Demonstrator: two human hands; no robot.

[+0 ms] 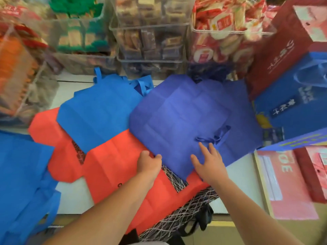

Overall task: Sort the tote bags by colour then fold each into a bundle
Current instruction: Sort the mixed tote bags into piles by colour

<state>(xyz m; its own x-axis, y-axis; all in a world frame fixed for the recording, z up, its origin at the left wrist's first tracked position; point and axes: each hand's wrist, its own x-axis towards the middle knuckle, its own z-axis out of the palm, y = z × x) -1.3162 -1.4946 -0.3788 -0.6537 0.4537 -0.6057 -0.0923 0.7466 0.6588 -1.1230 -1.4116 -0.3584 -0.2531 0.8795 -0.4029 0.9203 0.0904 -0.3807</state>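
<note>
A violet-blue tote bag [184, 117] lies flat at the centre right, its handles [217, 137] on top. My left hand [149, 162] pinches its near-left edge. My right hand [209, 164] rests flat on its near part, fingers spread, just below the handles. Under it lie red-orange tote bags [113, 160], one showing a black panel with white line pattern [177, 214]. A bright blue tote bag [99, 110] lies to the left over the red ones. More bright blue bags [23, 183] are heaped at the near left.
Clear plastic bins [150, 41] of packaged snacks line the back of the white counter [74, 197]. At the right stand a dark red gift bag [283, 48], a blue box [297, 103] and a pink-topped carton [286, 184].
</note>
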